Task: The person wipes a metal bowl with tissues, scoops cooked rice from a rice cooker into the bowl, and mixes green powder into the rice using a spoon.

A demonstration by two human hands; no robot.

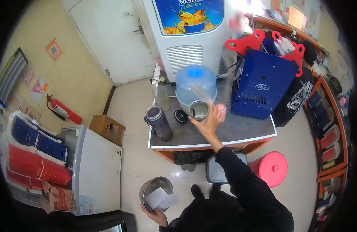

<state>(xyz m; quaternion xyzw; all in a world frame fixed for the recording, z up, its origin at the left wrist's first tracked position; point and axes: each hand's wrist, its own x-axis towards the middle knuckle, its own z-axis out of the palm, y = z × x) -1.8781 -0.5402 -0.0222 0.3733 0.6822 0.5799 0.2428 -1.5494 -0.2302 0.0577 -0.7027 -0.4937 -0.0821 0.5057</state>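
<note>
Bowl (165,184), one, in the left hand (160,217), with one cup (200,111) in the right hand (211,123)

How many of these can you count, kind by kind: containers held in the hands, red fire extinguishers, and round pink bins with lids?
Held containers: 2 (metal bowl in the left hand, open cup in the right hand)
Red fire extinguisher: 1
Pink lidded bin: 1
Total: 4
</note>
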